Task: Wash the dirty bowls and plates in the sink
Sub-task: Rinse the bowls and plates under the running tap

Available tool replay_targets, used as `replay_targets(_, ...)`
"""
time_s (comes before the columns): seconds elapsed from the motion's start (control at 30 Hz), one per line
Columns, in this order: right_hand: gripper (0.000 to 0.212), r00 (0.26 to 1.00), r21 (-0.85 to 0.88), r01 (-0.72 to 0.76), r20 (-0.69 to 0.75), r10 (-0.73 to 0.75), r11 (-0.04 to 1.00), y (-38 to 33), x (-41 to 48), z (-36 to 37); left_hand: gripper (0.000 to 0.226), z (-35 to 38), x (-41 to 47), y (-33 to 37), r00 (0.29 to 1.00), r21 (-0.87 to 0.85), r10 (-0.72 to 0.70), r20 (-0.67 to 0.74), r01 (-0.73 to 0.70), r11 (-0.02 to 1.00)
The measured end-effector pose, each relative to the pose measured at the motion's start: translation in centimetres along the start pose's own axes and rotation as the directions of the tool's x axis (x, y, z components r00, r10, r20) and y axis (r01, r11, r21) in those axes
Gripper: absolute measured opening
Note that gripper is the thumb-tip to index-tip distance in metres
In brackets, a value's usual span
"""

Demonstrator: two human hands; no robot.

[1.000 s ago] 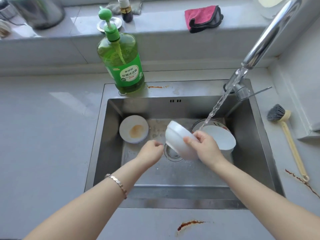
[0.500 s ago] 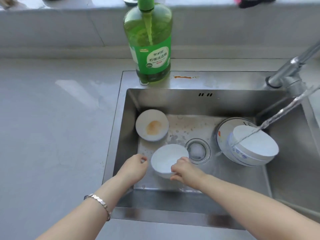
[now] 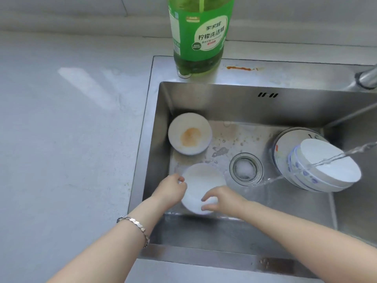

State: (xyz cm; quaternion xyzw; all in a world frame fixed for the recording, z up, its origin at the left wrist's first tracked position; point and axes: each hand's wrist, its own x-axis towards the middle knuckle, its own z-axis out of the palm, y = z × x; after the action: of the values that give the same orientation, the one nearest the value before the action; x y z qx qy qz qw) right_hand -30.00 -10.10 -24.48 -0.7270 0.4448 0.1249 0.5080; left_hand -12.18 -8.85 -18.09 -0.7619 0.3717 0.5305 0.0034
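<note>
A plain white bowl [image 3: 201,181] sits upright low in the steel sink [image 3: 240,107], near its front left. My left hand [image 3: 170,192] grips its left rim. My right hand [image 3: 221,198] holds its near right rim with fingers curled over the edge. A second white bowl [image 3: 189,133] with an orange stain rests at the sink's back left. At the right, blue-patterned bowls [image 3: 324,168] lean stacked on a plate [image 3: 282,146], and the tap's stream [image 3: 302,167] runs across them.
A large green dish-soap bottle [image 3: 199,35] stands on the sink's back rim. The drain strainer [image 3: 245,169] lies mid-sink. The faucet base [image 3: 367,77] is at the far right. Grey countertop [image 3: 67,129] spreads to the left, with orange smears on the rim.
The white bowl came down from under the stream, turned upright and moved to the sink's front left. My left hand has now closed on its rim. The view shifted left and closer.
</note>
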Motion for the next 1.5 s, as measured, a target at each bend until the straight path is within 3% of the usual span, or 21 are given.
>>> replay_targets(0.07,0.027,0.964,0.293,-0.056,-0.235,0.129,0.954,-0.9,1.3,-1.7,0.036,0.1,0.4,0.0,1.000,-0.017,-0.006,0.009,0.006,1.000)
replay_targets(0.13,0.028,0.861,0.524,-0.074,-0.396,0.320,0.849,-0.9,3.8,-3.6,0.037,0.0,0.8,0.1,1.000,-0.029,-0.005,0.022,0.005,1.000)
replay_targets(0.23,0.052,0.789,0.734,-0.167,-0.301,0.536,0.658,-1.5,7.6,-6.4,0.039,-0.4,1.4,0.2,1.000,-0.019,-0.001,0.018,0.001,1.000)
replay_targets(0.3,0.053,0.804,0.735,-0.267,-0.186,0.565,0.623,-2.0,9.6,-7.2,0.039,-0.6,1.9,0.1,1.000,-0.009,0.007,0.006,-0.007,1.000)
replay_targets(0.37,0.040,0.819,0.668,-0.321,-0.159,0.551,0.671,-2.4,10.9,-7.2,0.037,-0.8,2.3,0.1,1.000,-0.010,0.014,0.002,-0.014,1.000)
replay_targets(0.57,0.029,0.783,0.787,-0.212,-0.218,0.583,0.579,-2.9,10.2,-6.7,0.038,-1.3,2.1,0.5,0.999,-0.035,0.033,-0.019,-0.034,0.999)
replay_targets(0.73,0.020,0.771,0.881,-0.134,-0.195,0.606,0.454,-3.7,1.4,-7.3,0.041,-1.6,-0.2,2.5,0.993,-0.071,0.068,-0.094,-0.074,0.995)
replay_targets(0.83,0.019,0.780,0.913,-0.129,-0.148,0.608,0.387,-2.9,-5.5,-8.2,0.054,-1.2,-2.3,4.6,0.990,-0.208,0.112,-0.088,-0.128,0.970)
replay_targets(0.97,0.020,0.779,0.907,-0.102,-0.183,0.600,0.409,-1.2,-13.9,-10.1,0.050,0.8,-6.1,8.8,0.973,-0.404,0.228,-0.038,-0.224,0.887)
replay_targets(1.13,0.020,0.802,0.899,-0.053,-0.222,0.555,0.435,0.8,-21.2,-12.5,0.036,4.5,-11.6,14.2,0.921,-0.531,0.371,0.122,-0.255,0.808)
replay_targets(1.2,0.023,0.813,0.906,-0.014,-0.236,0.533,0.423,1.6,-22.9,-12.8,0.045,5.8,-12.8,15.8,0.907,-0.515,0.406,0.107,-0.299,0.803)
replay_targets(1.4,0.040,0.829,0.932,0.270,-0.353,0.434,0.243,2.3,-25.1,-11.8,0.064,6.8,-14.3,17.5,0.890,-0.506,0.456,0.018,-0.385,0.772)
replay_targets(1.5,0.054,0.820,0.903,0.347,-0.424,0.384,0.254,1.7,-25.0,-13.1,0.067,6.9,-14.3,16.9,0.906,-0.577,0.423,0.011,-0.340,0.743)
